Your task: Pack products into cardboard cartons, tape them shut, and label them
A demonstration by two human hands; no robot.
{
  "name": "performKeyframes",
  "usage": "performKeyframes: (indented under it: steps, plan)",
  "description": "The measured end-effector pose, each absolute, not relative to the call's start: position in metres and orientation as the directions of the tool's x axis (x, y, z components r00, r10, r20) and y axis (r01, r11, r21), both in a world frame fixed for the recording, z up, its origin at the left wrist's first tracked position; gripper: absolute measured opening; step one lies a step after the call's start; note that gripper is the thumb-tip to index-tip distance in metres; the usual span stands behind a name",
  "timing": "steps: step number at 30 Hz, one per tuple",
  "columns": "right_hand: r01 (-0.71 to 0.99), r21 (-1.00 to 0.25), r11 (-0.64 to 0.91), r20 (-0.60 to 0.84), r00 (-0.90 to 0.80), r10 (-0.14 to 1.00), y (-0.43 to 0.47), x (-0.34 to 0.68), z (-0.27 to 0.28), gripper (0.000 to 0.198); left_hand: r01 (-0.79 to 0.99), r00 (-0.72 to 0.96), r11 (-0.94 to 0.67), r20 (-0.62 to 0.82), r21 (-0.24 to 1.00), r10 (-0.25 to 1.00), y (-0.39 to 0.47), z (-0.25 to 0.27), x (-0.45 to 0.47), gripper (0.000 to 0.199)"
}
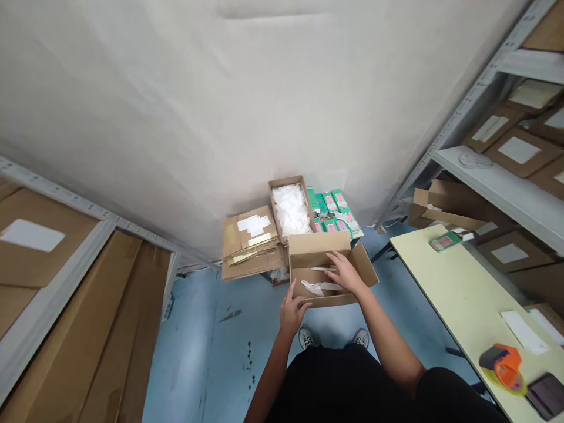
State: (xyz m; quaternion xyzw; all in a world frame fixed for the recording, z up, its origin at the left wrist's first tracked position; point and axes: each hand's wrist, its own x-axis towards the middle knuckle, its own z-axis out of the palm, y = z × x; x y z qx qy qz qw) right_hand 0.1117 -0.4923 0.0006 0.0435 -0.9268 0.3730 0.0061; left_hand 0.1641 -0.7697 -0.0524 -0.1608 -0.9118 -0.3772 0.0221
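Note:
An open cardboard box (pixel 319 242) stands in front of me, its right flap folded outward. Inside it lie a few thin white pieces (pixel 318 288), too small to make out. My left hand (pixel 291 311) is at the box's near left corner, thumb and fingers apart, against or close to the cardboard. Over the right part of the box reaches my right hand (pixel 344 273), fingers spread and stretched out near the white pieces. Whether its fingertips touch one is hard to see.
Behind stands a carton of white plastic bags (pixel 291 208), beside green-and-pink boxes (pixel 329 202). Flattened cardboard (pixel 235 235) is stacked left. A table (pixel 445 282) at right holds an orange tape dispenser (pixel 506 367) and a phone (pixel 547 395). Shelves with cartons (pixel 517 150) flank both sides.

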Motion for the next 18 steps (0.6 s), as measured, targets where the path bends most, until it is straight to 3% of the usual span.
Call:
performKeyframes:
  steps: [11, 18]
  plan:
    - [0.130, -0.664, 0.737, 0.215, -0.910, 0.354, -0.280, 0.207, 0.011, 0.052, 0.536, -0.798, 0.533, 0.188, 0.654, 0.572, -0.567, -0.042, 0.131, 0.009]
    - [0.461, -0.665, 0.588, 0.273, -0.582, 0.766, -0.155, 0.291, 0.015, 0.027, 0.652, -0.630, 0.405, 0.160, 0.641, 0.760, -0.411, -0.044, 0.133, 0.007]
